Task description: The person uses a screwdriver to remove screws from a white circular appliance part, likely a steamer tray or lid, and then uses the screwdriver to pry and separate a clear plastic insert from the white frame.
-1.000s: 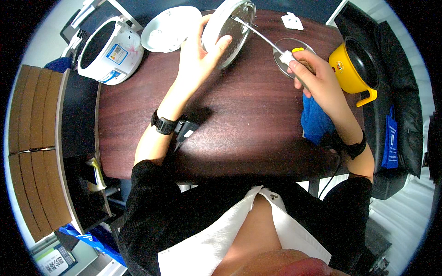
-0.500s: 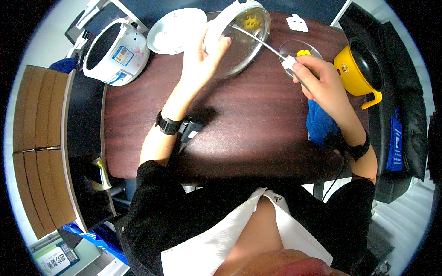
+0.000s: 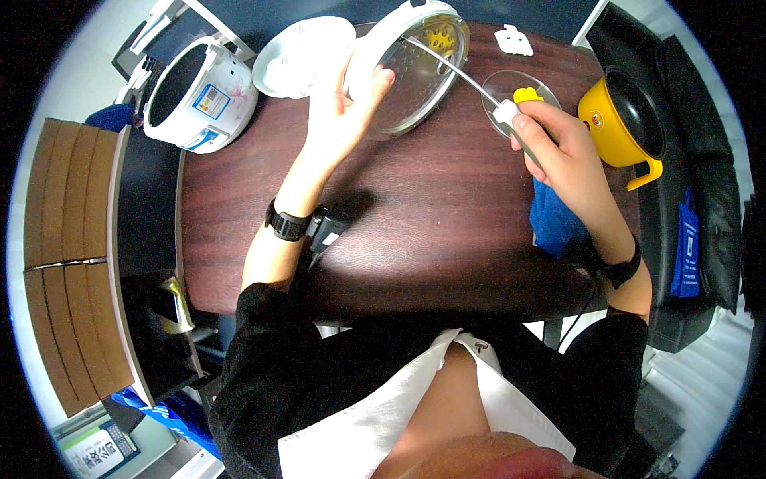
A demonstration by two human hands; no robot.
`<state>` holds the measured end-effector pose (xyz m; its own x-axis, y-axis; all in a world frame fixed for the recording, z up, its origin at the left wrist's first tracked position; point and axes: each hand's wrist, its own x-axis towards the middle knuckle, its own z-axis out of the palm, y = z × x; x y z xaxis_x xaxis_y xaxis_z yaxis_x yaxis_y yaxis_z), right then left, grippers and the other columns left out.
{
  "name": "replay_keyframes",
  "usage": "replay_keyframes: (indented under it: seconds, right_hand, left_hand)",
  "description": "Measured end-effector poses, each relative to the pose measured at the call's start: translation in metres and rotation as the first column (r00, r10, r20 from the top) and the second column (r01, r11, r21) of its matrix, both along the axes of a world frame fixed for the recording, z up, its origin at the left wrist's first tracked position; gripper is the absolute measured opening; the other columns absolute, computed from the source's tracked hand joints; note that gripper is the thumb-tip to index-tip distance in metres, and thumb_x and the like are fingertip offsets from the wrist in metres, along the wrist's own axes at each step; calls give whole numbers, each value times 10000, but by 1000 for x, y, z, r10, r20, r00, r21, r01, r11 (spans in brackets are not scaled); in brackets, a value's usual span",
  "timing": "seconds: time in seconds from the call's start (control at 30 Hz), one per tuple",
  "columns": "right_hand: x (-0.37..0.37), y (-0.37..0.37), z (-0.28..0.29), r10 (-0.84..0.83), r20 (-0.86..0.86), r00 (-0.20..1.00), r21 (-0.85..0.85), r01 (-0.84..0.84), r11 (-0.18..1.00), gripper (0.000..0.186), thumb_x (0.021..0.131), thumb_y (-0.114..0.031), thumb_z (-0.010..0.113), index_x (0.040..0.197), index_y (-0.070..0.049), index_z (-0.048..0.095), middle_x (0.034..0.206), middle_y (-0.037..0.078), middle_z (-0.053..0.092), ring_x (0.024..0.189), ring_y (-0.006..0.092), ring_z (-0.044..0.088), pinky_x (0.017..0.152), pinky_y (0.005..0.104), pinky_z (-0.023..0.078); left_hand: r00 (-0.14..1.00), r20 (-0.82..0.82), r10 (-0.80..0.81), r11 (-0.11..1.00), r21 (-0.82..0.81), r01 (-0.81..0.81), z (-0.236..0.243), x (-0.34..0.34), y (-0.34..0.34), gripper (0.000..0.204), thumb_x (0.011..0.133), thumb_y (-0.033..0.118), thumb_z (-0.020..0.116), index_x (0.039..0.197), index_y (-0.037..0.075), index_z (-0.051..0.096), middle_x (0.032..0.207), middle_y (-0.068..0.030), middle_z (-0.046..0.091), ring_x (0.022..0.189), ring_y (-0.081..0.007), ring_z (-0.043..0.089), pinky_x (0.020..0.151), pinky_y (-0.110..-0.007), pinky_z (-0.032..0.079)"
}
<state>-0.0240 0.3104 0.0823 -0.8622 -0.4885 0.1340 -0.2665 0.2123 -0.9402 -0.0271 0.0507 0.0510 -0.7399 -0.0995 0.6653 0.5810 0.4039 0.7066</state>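
Observation:
Tilted up at the back of the table is a round white cooker lid [image 3: 361, 68] with a shiny metal inner face. My left hand [image 3: 339, 120] holds it at its left edge, thumb out in front and fingers mostly hidden. In my right hand [image 3: 558, 148] is a screwdriver [image 3: 456, 72], gripped by its pale handle. Its long metal shaft slants across the lid's face, with the tip near the inner white rim; I cannot tell if it touches. A yellow dotted patch [image 3: 441, 37] shows on the lid's face. Beyond the right hand lies a glass lid [image 3: 496, 86] with a yellow knob.
A white cooker body [image 3: 231, 108] stands at the far left, beside a white bowl [image 3: 275, 49]. On the right are a yellow pot [image 3: 610, 132] and a blue cloth [image 3: 554, 219]. A small white plate-like part [image 3: 513, 41] lies at the back. A black device [image 3: 329, 227] sits by my left wrist.
My left hand has shifted slightly left and nearer. The screwdriver handle has dipped a little, its tip staying by the lid's inner rim.

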Motion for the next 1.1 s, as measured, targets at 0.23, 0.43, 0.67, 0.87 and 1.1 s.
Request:
replay_keyframes:
  seconds: [0.23, 0.43, 0.67, 0.87, 1.1]
  right_hand:
    - [7, -2, -1, -21, 47, 999, -13, 22, 1000, 219, 909, -237, 504, 858, -32, 559, 631, -32, 499, 447, 27, 415, 406, 195, 313]
    - [6, -1, -4, -16, 47, 999, -22, 17, 1000, 218, 908, -238, 505, 867, -32, 564, 633, -32, 503, 458, 26, 429, 415, 193, 328]
    - [7, 0, -1, -6, 36, 999, -3, 6, 1000, 217, 913, -237, 498, 872, -32, 558, 638, -33, 500, 468, 25, 433, 415, 191, 328]
    - [9, 0, -1, 18, 71, 997, -39, -16, 999, 224, 919, -238, 489, 897, -26, 557, 652, -27, 496, 456, 26, 422, 407, 186, 318]
    - [8, -1, 0, 26, 94, 995, -49, -21, 999, 232, 920, -243, 488, 903, -23, 559, 661, -23, 496, 447, 27, 415, 401, 187, 314]
  left_hand:
    - [999, 32, 2, 1000, -2, -2, 0, 0, -2, 399, 813, 184, 658, 1155, 29, 525, 992, -77, 568, 886, -144, 551, 806, -286, 445]
    - [1000, 5, -7, 1000, 22, 7, -4, -2, -2, 421, 807, 195, 664, 1166, 31, 518, 1027, -96, 546, 937, -166, 535, 814, -291, 441]
    - [996, 10, 91, 986, -140, -89, -3, -1, -6, 418, 802, 195, 665, 1160, 33, 524, 1025, -101, 544, 941, -179, 533, 821, -305, 438]
    - [998, -12, 59, 994, -92, -60, -5, -2, -4, 414, 805, 201, 661, 1161, 39, 526, 1029, -100, 542, 954, -190, 525, 830, -312, 429]
    - [999, -26, 46, 997, -64, -48, -6, -2, -4, 404, 814, 184, 652, 1166, 37, 520, 1042, -95, 554, 941, -157, 539, 816, -284, 447]
